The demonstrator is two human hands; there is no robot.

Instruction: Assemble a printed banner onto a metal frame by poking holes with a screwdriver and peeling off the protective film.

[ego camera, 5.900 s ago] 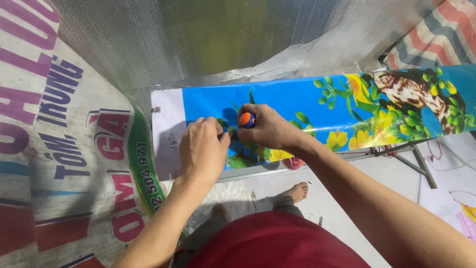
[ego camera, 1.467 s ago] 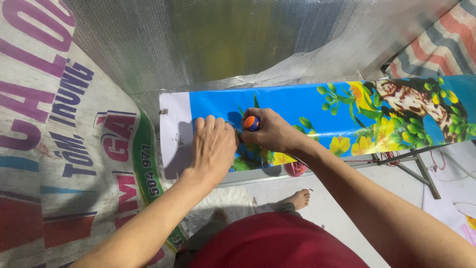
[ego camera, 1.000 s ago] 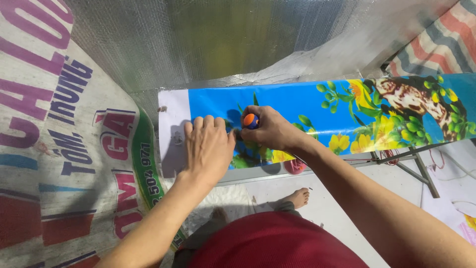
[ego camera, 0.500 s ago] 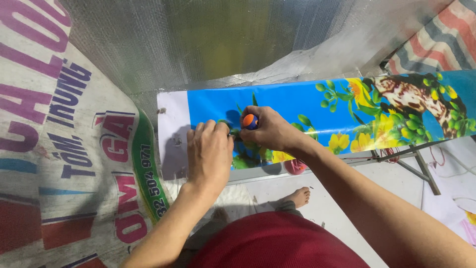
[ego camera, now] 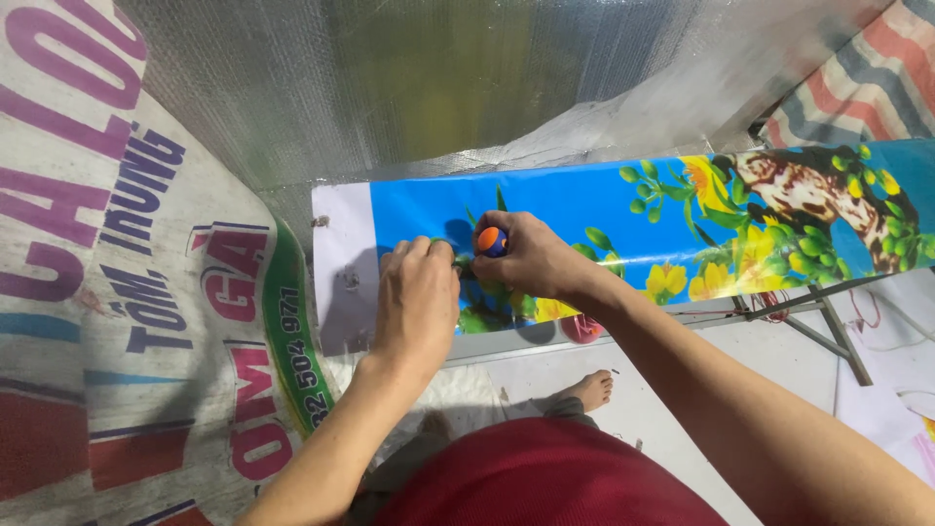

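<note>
- At the left end of the blue flowered banner (ego camera: 623, 219), both hands work close together, just right of its blank white margin.
- Right hand (ego camera: 531, 261): closed in a fist around a screwdriver (ego camera: 492, 240); only its orange-and-blue handle cap shows.
- Left hand (ego camera: 417, 302): fingers curled down, tips pressed on the banner just left of the tool. Whether it pinches something small cannot be told.
- Change: half a second ago the left hand lay a little flatter; its fingertips now bunch nearer the tool. The right hand has barely shifted. Judged: the work stays at one spot, a fixing still being driven.
- Screwdriver axis: the cap faces the camera, so the shaft runs away from the viewer into the banner, tip hidden under the fist.
- Banner: long axis runs left to right, far end rising slightly rightward.
- Surroundings: printed woven sack (ego camera: 127, 292) at left, silver foil sheet (ego camera: 438, 78) behind, a bare foot (ego camera: 589, 390) on the floor below.
</note>
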